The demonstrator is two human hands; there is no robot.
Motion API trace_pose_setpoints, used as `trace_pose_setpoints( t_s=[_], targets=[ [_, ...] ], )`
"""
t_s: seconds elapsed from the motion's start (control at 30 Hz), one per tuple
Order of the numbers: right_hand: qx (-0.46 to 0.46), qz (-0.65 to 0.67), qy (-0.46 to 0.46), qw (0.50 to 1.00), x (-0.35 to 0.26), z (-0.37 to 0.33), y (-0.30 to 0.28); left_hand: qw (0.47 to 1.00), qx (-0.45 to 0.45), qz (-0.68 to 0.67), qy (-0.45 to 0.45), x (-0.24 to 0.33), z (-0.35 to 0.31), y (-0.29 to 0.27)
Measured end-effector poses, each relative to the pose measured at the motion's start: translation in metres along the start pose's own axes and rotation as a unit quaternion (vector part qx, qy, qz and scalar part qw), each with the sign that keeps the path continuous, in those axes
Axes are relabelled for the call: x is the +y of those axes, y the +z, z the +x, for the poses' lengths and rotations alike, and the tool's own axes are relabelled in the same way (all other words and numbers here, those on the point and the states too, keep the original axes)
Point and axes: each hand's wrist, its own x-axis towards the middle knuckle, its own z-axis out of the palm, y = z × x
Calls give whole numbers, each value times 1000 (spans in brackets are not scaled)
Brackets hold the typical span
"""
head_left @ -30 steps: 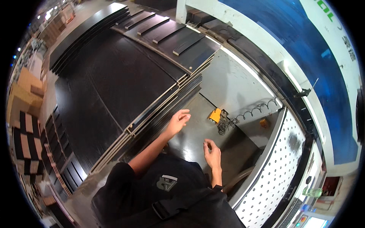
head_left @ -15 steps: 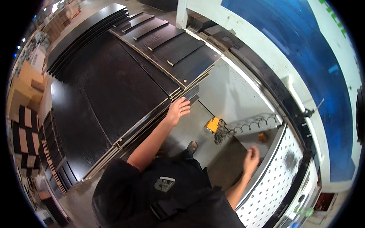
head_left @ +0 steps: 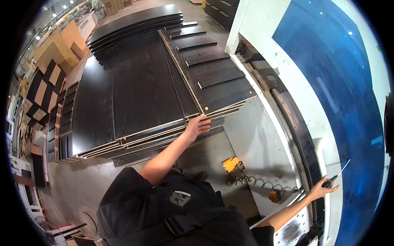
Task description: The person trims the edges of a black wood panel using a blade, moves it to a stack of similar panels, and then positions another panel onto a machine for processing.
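Note:
My left hand [head_left: 199, 126] has its fingers spread and holds nothing. It is at the near edge of a broad stack of dark wood-grain panels [head_left: 143, 82], by a corner with a small pale round fitting. At far right, my right hand [head_left: 318, 190] reaches across the white door handle [head_left: 322, 160] of a machine. Its fingers are stretched out, beside a black-handled tool with a thin metal rod [head_left: 340, 170] at that handle. The hand appears to touch the handle or the tool; a closed grip does not show.
The white machine door has a large blue window [head_left: 328, 82]. Below are a yellow foot pedal [head_left: 230, 164], a coiled cable [head_left: 254, 180] and a perforated white panel [head_left: 293, 227]. Narrow dark strips [head_left: 221, 78] lie on the right-hand panels. More stacked boards [head_left: 45, 90] stand at far left.
My right hand has moved outward to the door handle and the tool there. My left hand stays by the panel edge, fingers spread. The view has turned, shifting the surroundings.

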Motion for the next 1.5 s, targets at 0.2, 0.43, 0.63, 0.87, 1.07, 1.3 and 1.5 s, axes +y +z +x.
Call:
trace_pose_setpoints(
  t_s=[0.2, 0.43, 0.63, 0.87, 1.07, 1.3, 1.5],
  targets=[
    [37, 95, 50, 994, 58, 28, 16, 999, -28, -34, 5, -5, 16, 2],
    [-410, 95, 49, 906, -74, -98, 78, 999, 7, 3, 46, -14, 17, 2],
    [-717, 268, 144, 627, -212, -251, 74, 997, 33, -16, 63, -20, 14, 0],
    [-670, 193, 87, 712, -242, -252, 68, 994, 70, -26, 83, -12, -37, -29],
    [-606, 146, 104, 775, -245, -242, 69, 990, 111, 7, 83, -11, -106, -69],
    [-622, 166, 163, 748, -258, -248, 91, 966, 231, 1, 118, -20, -187, -148],
    [-727, 184, 115, 652, -294, -258, 105, 919, 334, -85, 191, -10, -244, -233]
  ],
)
